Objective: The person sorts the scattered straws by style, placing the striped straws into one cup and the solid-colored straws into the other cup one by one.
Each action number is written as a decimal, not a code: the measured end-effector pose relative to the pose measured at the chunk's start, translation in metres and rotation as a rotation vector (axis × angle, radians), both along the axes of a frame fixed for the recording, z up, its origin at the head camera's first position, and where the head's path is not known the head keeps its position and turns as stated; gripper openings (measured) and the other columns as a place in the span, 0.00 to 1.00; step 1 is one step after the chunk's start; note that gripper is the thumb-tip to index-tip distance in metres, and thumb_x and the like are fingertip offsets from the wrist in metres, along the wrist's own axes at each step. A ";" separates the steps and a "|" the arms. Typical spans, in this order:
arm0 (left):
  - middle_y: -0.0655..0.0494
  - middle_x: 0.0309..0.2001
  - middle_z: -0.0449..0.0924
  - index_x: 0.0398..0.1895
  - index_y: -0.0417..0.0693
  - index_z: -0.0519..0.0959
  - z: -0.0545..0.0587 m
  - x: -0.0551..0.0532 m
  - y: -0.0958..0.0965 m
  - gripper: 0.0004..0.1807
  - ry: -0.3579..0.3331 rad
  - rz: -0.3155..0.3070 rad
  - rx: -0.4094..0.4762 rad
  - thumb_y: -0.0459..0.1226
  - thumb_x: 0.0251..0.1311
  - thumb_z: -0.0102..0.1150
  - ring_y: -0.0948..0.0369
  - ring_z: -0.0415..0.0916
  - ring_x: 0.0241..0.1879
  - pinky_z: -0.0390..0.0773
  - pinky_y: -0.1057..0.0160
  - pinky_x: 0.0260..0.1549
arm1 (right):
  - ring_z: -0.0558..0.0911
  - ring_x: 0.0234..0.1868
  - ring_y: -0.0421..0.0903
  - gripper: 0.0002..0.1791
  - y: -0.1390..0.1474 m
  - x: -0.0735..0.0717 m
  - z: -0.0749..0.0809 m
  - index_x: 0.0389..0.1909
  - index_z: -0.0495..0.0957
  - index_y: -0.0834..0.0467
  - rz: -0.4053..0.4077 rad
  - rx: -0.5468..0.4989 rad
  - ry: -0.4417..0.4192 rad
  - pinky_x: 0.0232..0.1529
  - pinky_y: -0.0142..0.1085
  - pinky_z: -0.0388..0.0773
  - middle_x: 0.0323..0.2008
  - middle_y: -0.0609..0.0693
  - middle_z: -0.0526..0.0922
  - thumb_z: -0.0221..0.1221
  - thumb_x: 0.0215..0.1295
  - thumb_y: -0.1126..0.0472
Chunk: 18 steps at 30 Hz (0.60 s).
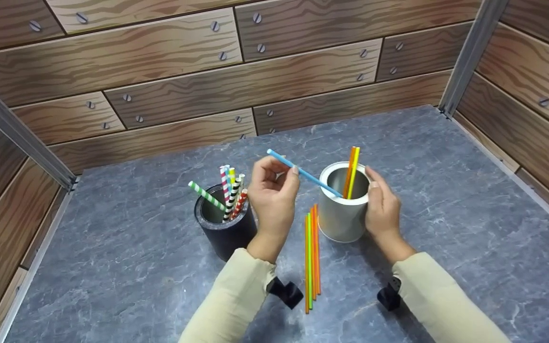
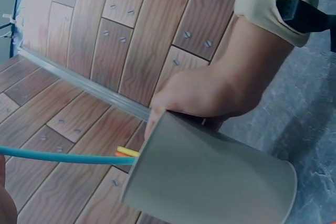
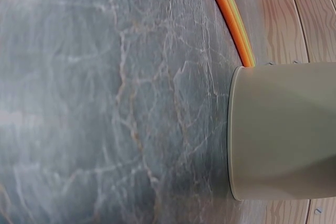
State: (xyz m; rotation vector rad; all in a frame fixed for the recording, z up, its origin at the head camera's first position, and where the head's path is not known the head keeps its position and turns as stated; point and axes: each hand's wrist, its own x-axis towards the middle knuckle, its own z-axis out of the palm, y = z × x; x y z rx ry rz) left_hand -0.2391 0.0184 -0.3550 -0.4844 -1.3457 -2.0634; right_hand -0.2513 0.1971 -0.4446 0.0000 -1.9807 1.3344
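The left hand (image 1: 274, 195) pinches a blue straw (image 1: 309, 175) between thumb and fingers, holding it at a slant: its upper end points to the far left, and its lower end is in the mouth of the can (image 1: 342, 221), on the right. The right hand (image 1: 385, 205) grips the can by its right side, thumb toward the near side of the rim and fingers curving round the far side. An orange straw (image 1: 349, 169) and a yellow straw (image 1: 355, 167) stand together in the can, rising above its rim just right of the blue one's lower end. Near and left of the can, loose straws (image 1: 312, 257), orange and green, lie side by side on the marbled table (image 1: 127, 267), running from near to far. Left of the left hand is a black cup (image 1: 226, 237), partly hidden by that hand and wrist. It holds patterned straws (image 1: 227, 190), most bunched at its right, while a green-and-white one (image 1: 205, 194) leans out to the left. Wood-patterned walls (image 1: 174, 62) stand behind and on both sides.
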 end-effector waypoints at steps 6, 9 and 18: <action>0.54 0.26 0.72 0.32 0.27 0.69 -0.011 -0.002 0.006 0.08 -0.058 -0.030 -0.079 0.20 0.47 0.55 0.66 0.72 0.28 0.80 0.66 0.32 | 0.74 0.56 0.55 0.19 0.000 0.000 0.000 0.54 0.75 0.66 0.002 -0.004 0.007 0.58 0.25 0.66 0.53 0.60 0.78 0.42 0.66 0.67; 0.53 0.27 0.73 0.31 0.28 0.70 -0.017 -0.003 0.008 0.07 -0.078 -0.029 -0.116 0.20 0.47 0.55 0.66 0.73 0.29 0.81 0.64 0.33 | 0.74 0.56 0.54 0.19 0.000 0.000 0.000 0.54 0.74 0.66 0.005 -0.005 0.011 0.58 0.24 0.66 0.53 0.60 0.78 0.42 0.66 0.67; 0.53 0.26 0.73 0.30 0.28 0.70 -0.033 -0.004 0.013 0.06 -0.145 -0.056 -0.173 0.20 0.48 0.56 0.66 0.72 0.29 0.80 0.67 0.32 | 0.75 0.55 0.39 0.19 -0.001 0.000 0.000 0.53 0.75 0.67 0.015 -0.013 0.046 0.55 0.20 0.65 0.52 0.61 0.78 0.43 0.66 0.68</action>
